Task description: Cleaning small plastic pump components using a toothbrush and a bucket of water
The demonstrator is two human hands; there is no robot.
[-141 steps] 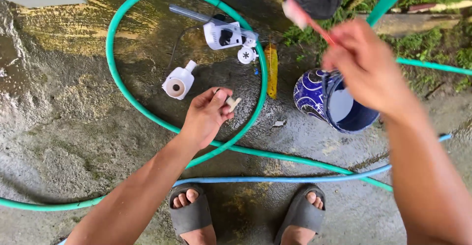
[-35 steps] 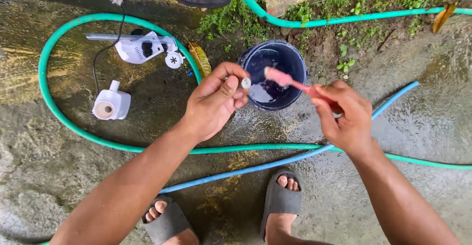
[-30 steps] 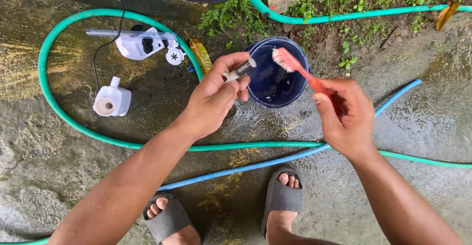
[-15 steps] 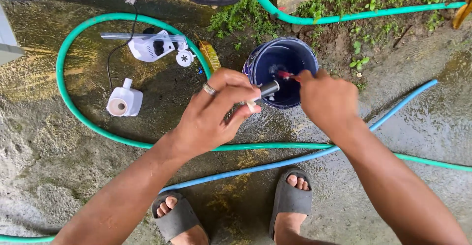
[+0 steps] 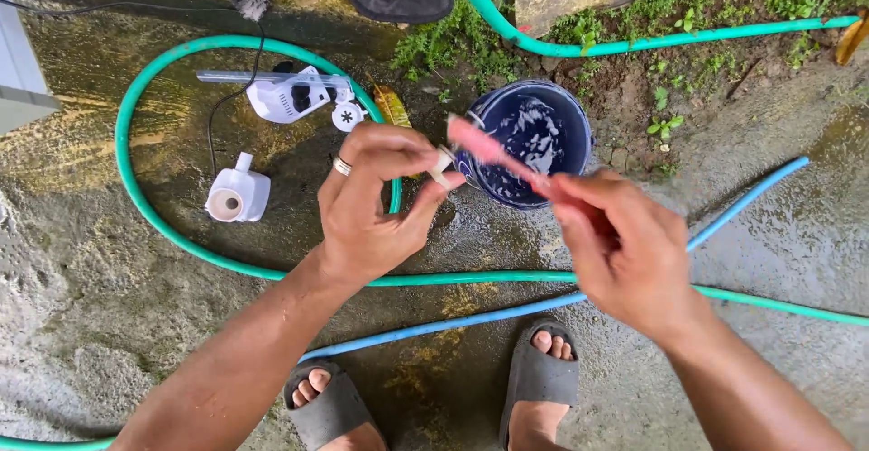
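At the far left, two white pump parts sit on the wet concrete inside the loop of the green hose point(image 5: 127, 157): the small housing point(image 5: 237, 196) with its round opening turned up, and above it the larger body point(image 5: 290, 96) with its black cord, both set aside within reach. Your left hand point(image 5: 371, 206) is closed on a small white part point(image 5: 441, 167), pinched between thumb and fingertips with its end poking out toward the brush, so the bristles can get at it. Your right hand point(image 5: 620, 247) is wrapped around the handle of a pink toothbrush point(image 5: 493, 154), whose head points left at that part. You hold both just beside the blue bucket point(image 5: 534, 148), whose foamy water is close for dipping. A blue hose point(image 5: 543, 304) runs across in front of your sandals point(image 5: 534, 383).
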